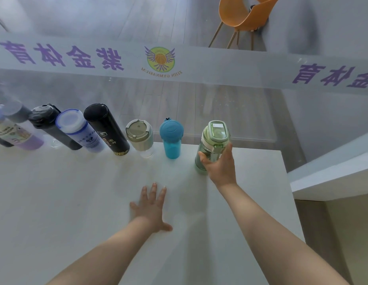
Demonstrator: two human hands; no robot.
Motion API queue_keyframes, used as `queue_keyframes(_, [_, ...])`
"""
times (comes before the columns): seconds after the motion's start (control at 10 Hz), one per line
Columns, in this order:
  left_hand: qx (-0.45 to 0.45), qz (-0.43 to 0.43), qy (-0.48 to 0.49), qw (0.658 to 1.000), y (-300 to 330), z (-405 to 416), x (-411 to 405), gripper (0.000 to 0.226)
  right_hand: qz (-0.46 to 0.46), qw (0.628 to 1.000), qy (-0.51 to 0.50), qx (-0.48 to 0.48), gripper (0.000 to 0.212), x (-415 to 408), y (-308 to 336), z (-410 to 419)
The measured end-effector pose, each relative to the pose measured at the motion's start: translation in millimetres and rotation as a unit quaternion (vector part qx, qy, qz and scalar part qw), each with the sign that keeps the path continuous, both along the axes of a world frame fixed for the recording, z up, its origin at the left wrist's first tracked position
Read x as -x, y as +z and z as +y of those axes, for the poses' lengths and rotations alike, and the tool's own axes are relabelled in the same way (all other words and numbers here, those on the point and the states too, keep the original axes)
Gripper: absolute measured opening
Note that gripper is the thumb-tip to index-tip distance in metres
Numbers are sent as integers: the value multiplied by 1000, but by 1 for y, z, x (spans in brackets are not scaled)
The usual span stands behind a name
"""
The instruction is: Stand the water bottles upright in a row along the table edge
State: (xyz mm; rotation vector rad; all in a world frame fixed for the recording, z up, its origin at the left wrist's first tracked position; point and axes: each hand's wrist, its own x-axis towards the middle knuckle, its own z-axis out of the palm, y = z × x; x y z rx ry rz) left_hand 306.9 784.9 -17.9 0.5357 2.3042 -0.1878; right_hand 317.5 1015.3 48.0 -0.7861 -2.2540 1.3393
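Two bare forearms reach up from the bottom of the frame over a white bench (76, 202). Near the centre, the left hand (151, 208) lies flat on the bench, palm down, fingers spread wide, holding nothing. Up and to the right of it, the right hand (220, 165) is wrapped around the body of a green bottle (215, 140), which stands upright at the right end of the row, close to the far edge of the bench.

Just left of the green bottle stands a blue bottle (171, 138), then a clear bottle with a grey lid (140, 136), then a tall black bottle (106, 128) with gold print. Further toward the left of the frame come a white-capped bottle with a blue rim (77, 129), a dark grey bottle (49, 124) and a purple bottle (16, 134), blurred at the frame's edge. All stand upright along the far edge, close together on the left, more spaced on the right.

Behind the row is a glass wall with purple characters and a round winged logo (160, 59). An orange chair (240, 15) stands beyond it, upper right.
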Motion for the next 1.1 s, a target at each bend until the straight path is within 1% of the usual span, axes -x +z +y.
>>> queue_keyframes(0.3, [2,2,-5,1000,2,0,1,129,10,1000,5,-6,71,37,-5,5])
queue_keyframes(0.6, [-8,-4,5,1000,2,0,1,129,25,1000,17,3,76,44,-9,7])
queue_keyframes(0.7, [-14,1,7,1000,4,-1,0,129,16,1000,20,10,76,44,-6,7])
queue_keyframes(0.8, [-36,16,8,999,3,-6,-3,126,-7,999,24,33,83,42,-2,5])
queue_keyframes(0.9, [-54,38,3,998,0,-13,-8,120,-38,998,24,42,93,30,-6,3])
queue_keyframes(1.0, [-80,57,-6,995,-4,-23,-11,108,-76,996,-2,45,90,6,-20,-6])
queue_keyframes(1.1, [-107,63,-8,992,-4,-39,-12,91,-104,992,-22,74,78,-26,-29,-28])
